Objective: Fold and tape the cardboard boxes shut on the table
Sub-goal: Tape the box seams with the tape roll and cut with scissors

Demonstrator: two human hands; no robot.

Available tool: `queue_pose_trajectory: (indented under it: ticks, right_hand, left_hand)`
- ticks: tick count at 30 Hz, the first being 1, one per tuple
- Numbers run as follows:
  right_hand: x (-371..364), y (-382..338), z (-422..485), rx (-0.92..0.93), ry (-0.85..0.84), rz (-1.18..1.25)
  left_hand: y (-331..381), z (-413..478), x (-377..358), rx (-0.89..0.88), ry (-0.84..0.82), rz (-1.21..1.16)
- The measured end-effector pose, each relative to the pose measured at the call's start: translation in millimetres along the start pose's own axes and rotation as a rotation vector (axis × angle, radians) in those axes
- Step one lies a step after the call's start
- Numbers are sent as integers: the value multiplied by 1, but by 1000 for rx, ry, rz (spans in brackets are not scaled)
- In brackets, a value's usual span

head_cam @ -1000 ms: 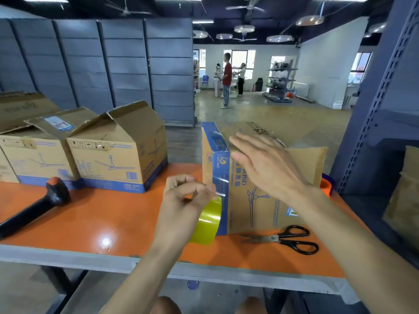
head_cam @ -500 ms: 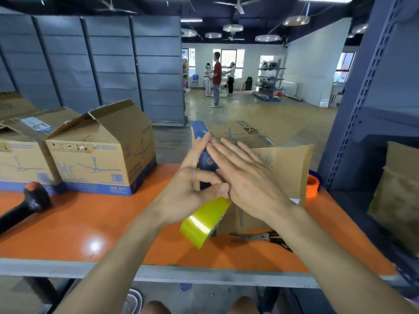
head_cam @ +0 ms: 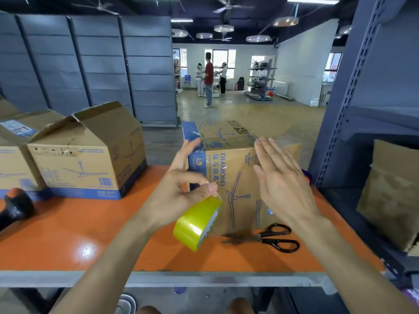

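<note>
A cardboard box (head_cam: 235, 177) printed with a ceiling fan stands on the orange table (head_cam: 68, 234) in front of me. Clear tape runs from its top down the front left edge. My left hand (head_cam: 181, 189) pinches the tape end of a yellow tape roll (head_cam: 196, 225) between thumb and fingers, its forefinger stretched up against the box's left corner. My right hand (head_cam: 281, 180) is flat with straight fingers against the box's front face, near its top right.
Black scissors (head_cam: 269, 237) lie on the table at the box's foot. Two more cardboard boxes (head_cam: 86, 159) with raised flaps stand at the left. A black and orange tool (head_cam: 15, 205) lies at the far left. Blue shelving (head_cam: 353, 109) rises at the right.
My right hand has slid from the box's left edge to the right across its front. My left hand moved the roll a little lower and away from the box.
</note>
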State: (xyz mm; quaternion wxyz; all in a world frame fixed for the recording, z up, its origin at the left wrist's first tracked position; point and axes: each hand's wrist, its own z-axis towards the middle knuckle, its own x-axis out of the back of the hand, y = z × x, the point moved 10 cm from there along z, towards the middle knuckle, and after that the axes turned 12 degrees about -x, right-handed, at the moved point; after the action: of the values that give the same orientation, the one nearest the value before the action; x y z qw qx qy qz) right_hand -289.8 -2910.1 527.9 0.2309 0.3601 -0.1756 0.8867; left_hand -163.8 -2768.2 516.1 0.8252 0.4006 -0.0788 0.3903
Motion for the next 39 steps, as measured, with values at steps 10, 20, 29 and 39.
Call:
queue_pose_trajectory:
  ticks: [10, 20, 29, 39]
  right_hand:
    - [-5, -94, 6, 301, -138, 102]
    - [-3, -111, 15, 341, -140, 103]
    - [-2, -109, 11, 277, -193, 159]
    - [-7, -97, 16, 222, -294, 365]
  left_hand:
    - [0, -15, -8, -59, 127, -56]
    - [-6, -19, -4, -19, 118, -91]
    - [-4, -19, -2, -14, 153, -115]
    - [-4, -29, 12, 71, 268, -121]
